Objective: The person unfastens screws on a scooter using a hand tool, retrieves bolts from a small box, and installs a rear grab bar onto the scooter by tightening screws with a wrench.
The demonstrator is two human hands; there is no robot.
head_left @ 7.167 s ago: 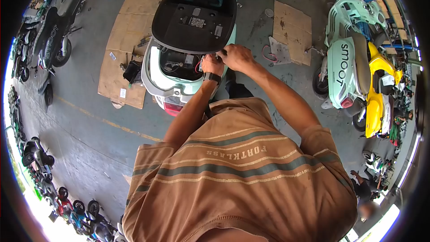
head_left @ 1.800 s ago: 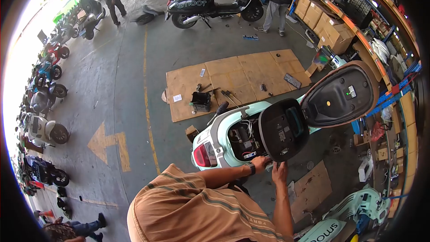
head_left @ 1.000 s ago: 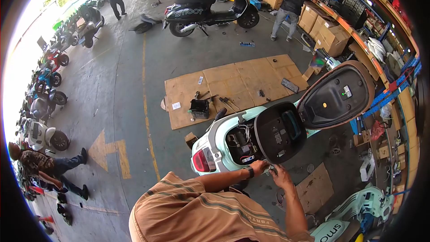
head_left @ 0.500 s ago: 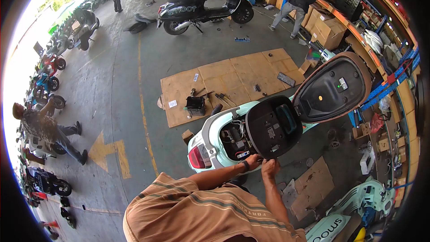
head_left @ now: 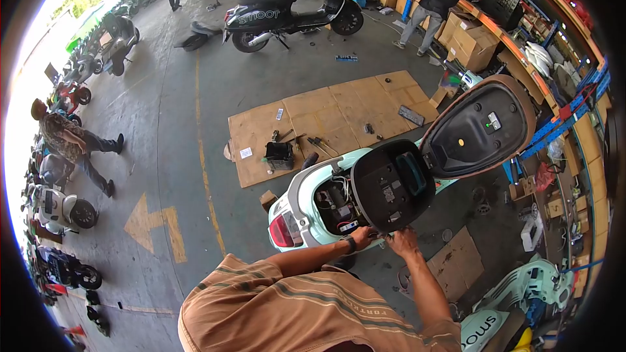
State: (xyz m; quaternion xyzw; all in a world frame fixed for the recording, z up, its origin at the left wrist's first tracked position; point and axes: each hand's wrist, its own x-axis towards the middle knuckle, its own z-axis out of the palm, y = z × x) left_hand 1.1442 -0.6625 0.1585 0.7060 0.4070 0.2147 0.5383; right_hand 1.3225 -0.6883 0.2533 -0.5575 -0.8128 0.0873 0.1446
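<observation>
A mint-green scooter (head_left: 295,205) stands in front of me, its seat (head_left: 479,132) tipped up with the underside showing. The black under-seat bucket (head_left: 396,189) is lifted and tilted over the open compartment (head_left: 336,203), where wires and a small white-and-blue part show. My left hand (head_left: 362,238), with a dark band at the wrist, is closed at the bucket's lower edge. Just right of it my right hand (head_left: 403,241) is closed by the same edge, fingers bent towards the scooter's side. Whatever small thing lies between the fingers is hidden.
Cardboard sheets (head_left: 306,115) lie beyond the scooter, bearing a black box (head_left: 279,156) and several hand tools. A black scooter (head_left: 293,16) stands farther back. Shelving (head_left: 554,124) runs along the right. A mint-green body panel (head_left: 528,287) sits at lower right. A person (head_left: 78,143) walks at left.
My right hand has turned and lowered slightly, its forearm swinging right. My left hand stays at the bucket's edge. The person at left has moved farther along. The view has shifted slightly.
</observation>
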